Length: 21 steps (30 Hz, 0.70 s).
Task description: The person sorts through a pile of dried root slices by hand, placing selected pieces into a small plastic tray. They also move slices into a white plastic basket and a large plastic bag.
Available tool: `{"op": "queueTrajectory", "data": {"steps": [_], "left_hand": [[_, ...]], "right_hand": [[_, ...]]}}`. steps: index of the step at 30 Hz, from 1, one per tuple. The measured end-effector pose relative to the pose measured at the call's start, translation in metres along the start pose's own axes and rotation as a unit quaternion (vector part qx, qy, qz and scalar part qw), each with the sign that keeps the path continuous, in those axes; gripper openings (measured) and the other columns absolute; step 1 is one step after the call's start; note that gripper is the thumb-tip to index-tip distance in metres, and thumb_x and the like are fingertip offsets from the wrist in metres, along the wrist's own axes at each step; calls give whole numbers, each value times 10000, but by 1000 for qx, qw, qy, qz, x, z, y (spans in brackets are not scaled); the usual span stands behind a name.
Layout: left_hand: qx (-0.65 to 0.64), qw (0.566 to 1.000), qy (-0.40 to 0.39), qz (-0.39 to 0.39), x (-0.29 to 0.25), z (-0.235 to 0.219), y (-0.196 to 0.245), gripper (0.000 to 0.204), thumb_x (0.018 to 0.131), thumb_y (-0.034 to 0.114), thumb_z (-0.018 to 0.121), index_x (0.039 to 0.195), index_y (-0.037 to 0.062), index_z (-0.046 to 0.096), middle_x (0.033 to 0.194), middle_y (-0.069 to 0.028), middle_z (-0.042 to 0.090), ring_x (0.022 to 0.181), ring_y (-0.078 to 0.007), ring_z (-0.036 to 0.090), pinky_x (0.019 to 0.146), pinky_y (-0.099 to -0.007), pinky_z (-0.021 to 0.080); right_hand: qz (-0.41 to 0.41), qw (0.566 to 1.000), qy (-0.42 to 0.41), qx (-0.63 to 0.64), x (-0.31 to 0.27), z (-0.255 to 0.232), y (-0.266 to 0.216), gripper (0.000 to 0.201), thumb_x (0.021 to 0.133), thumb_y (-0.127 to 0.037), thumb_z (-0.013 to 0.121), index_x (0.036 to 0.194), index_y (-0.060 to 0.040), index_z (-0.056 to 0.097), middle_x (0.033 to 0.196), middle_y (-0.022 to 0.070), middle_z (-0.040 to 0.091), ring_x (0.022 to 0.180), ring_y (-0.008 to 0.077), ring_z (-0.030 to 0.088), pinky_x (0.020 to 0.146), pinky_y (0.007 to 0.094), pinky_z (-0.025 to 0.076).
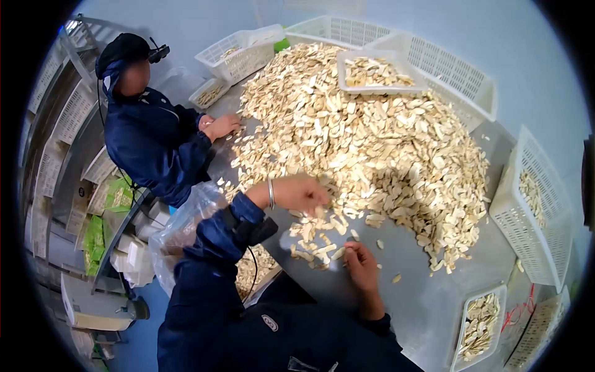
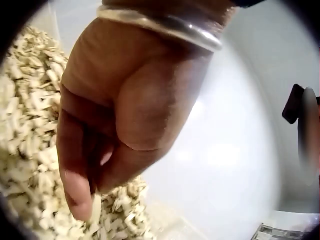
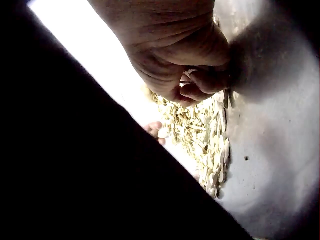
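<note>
A large heap of pale dried slices (image 1: 347, 136) covers the metal table, with a loose patch of slices (image 1: 315, 239) at its near edge. My left hand (image 1: 302, 193), wearing a metal bangle (image 2: 160, 26), reaches over that patch from the left. Between its thumb and fingers, a pale slice (image 2: 95, 207) is pinched, pointing down. Low over the table at the patch's right side, my right hand (image 1: 361, 265) has curled fingers and pinches a slice (image 1: 338, 253) at its fingertips. In the right wrist view the fingertips are in deep shadow.
Another person (image 1: 155, 124) works at the heap's left side. A white tray of slices (image 1: 384, 87) sits on the heap. White baskets (image 1: 533, 211) line the back and right, with a smaller tray (image 1: 462, 335) at the near right. A clear plastic bag (image 1: 186, 232) hangs left.
</note>
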<state>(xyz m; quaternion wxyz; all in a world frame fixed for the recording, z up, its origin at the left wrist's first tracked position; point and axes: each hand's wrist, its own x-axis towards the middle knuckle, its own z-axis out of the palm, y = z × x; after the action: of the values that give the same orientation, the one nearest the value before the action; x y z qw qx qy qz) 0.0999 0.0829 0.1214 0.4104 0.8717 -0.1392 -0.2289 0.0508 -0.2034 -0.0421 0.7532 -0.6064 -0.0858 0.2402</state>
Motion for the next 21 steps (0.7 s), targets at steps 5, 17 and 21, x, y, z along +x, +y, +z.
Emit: {"op": "queueTrajectory", "data": {"steps": [5,17,21], "left_hand": [[25,905,421,45,33,-86,84,409,986,151,647,1348,-20,559,1065,-76,701,983,-155,709,804,-255,572],[19,924,375,-67,-58,74,-95,184,923,80,661,1104,48,676,1002,-72,665,877,-159,662,732,-300,551],[59,925,370,-61,-66,115,-85,202,870,82,684,1071,55,676,978,-102,645,817,-252,657,705,-344,538]], "right_hand": [[4,1000,4,-12,-2,1,-6,158,1026,-153,593,1103,-36,668,754,-48,578,640,23,488,586,188,389],[34,999,-9,22,-6,-1,-11,174,1001,-97,587,1129,-15,671,786,-36,587,705,38,522,631,206,416],[33,999,-5,4,-2,-1,-7,181,998,-89,587,1142,-11,665,788,-33,591,701,32,515,629,199,404]]}}
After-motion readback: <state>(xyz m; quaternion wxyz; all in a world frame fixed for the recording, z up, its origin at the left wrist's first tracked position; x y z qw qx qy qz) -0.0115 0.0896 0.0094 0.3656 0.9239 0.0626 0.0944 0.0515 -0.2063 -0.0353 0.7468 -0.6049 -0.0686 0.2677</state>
